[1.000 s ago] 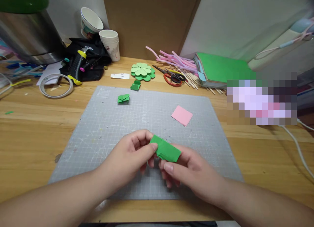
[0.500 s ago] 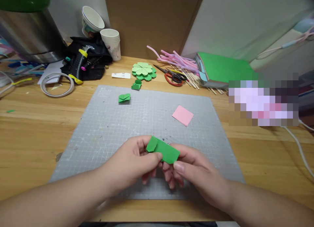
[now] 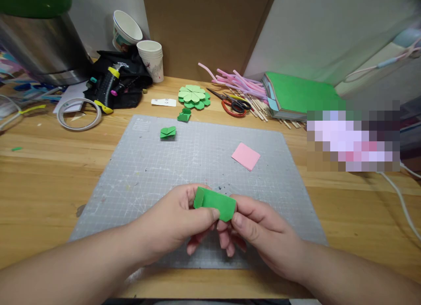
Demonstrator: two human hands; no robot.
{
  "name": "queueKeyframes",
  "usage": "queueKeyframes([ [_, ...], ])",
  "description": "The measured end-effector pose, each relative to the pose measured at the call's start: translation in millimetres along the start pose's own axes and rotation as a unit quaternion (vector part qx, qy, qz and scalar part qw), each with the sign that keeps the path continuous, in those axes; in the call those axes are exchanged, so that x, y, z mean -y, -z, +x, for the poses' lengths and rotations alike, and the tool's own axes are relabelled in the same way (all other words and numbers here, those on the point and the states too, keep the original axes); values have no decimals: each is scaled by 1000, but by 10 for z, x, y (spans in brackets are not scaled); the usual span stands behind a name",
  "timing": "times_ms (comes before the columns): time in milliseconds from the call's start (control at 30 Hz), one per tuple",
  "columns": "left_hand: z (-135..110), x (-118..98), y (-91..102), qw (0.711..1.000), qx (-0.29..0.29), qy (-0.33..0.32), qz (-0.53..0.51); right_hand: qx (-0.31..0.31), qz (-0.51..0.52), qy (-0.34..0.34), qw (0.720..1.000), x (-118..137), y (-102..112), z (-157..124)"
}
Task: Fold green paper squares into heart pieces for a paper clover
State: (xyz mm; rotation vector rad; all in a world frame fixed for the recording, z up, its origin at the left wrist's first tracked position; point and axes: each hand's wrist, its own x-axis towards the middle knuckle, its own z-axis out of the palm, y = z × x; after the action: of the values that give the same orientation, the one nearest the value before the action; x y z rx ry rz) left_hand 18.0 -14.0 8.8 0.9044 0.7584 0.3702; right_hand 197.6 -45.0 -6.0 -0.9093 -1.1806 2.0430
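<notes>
A folded piece of green paper [image 3: 215,202] is held between both hands above the grey cutting mat [image 3: 131,164]. My left hand [image 3: 186,215] pinches its lower edge, thumb on top and fingers behind. At the paper's right end, my right hand [image 3: 259,224] grips the corner between thumb and fingers. A narrow flap stands up at the paper's left end. Beyond the hands lies a pink paper square [image 3: 246,156] on the mat. Two small folded green pieces sit farther back, one green piece [image 3: 168,132] on the mat and another green piece [image 3: 184,115] at its far edge.
Behind the mat are a green paper clover [image 3: 192,95], scissors [image 3: 235,105], pink pipe cleaners [image 3: 235,81] and wooden sticks [image 3: 259,110]. A tape roll [image 3: 79,128], a black-and-yellow tool [image 3: 107,87] and paper cups [image 3: 151,61] stand left. A green book [image 3: 305,92] lies right.
The green paper has tilted and shifted slightly left in my fingers, and its left flap now looks narrower and more upright. Both hands keep their hold.
</notes>
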Motion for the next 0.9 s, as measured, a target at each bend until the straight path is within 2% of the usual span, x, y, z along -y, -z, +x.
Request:
queueKeyframes([
  [200,-12,2,-31,1000,-6,9,21,-5,-78,4,997,6,1,-8],
  [400,-4,100,-62,990,-106,-16,91,-62,-245,21,967,29,-7,9],
  [500,8,118,-71,985,-130,-14,110,-76,-294,13,953,33,-5,24],
  [567,8,122,-69,987,-123,-1,106,-81,-300,6,950,34,-2,31],
  [667,-3,117,-66,993,-81,7,89,-92,-294,-3,951,43,-2,40],
  [767,-18,102,-90,996,-48,-16,73,-94,-274,-16,957,66,-5,52],
  [900,-20,93,-149,997,-38,-34,56,-76,-245,-39,966,84,-3,63],
])
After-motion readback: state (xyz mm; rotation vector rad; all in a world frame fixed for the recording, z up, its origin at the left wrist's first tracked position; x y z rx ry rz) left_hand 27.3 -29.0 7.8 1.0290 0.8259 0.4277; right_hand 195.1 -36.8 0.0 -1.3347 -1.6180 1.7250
